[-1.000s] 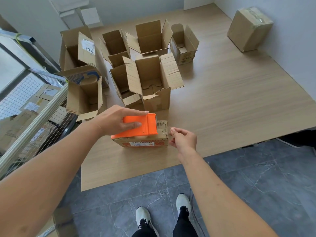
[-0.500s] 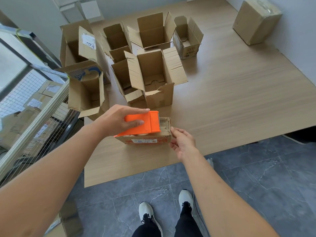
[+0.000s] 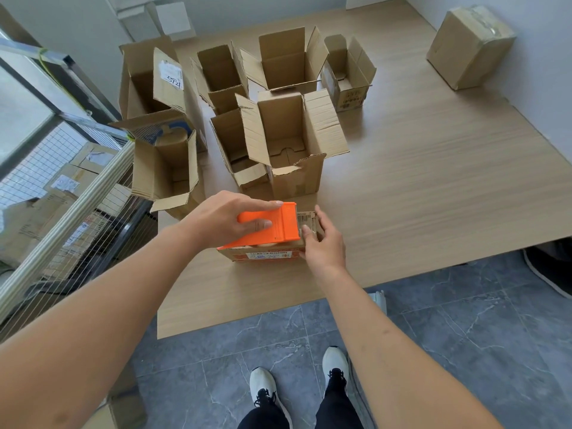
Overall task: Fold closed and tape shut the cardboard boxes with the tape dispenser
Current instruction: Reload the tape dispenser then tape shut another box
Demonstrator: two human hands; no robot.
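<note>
My left hand (image 3: 227,219) grips the orange tape dispenser (image 3: 272,226), thumb along its near side, fingers curled over the far edge. Dispenser lies flat on top of the small closed box (image 3: 263,254), which sits near the front edge of the table (image 3: 433,187). My right hand (image 3: 325,243) holds the right end of that box: thumb pressed on the top by the barcode label, fingers wrapped round the end face. Dispenser's front edge is just beside my right thumb.

Behind the small box, touching or nearly so, stands a taller open box (image 3: 291,144), flaps up and splayed. More open boxes (image 3: 223,75) cluster beyond it and to the left, all flaps raised. One sealed box (image 3: 470,46) sits apart at the far right of the table, against the wall.

Left of the table: a wire-mesh cage (image 3: 46,168) with flattened cardboard inside. Grey tiled floor (image 3: 464,335) below, my white shoes (image 3: 334,363) in view.
</note>
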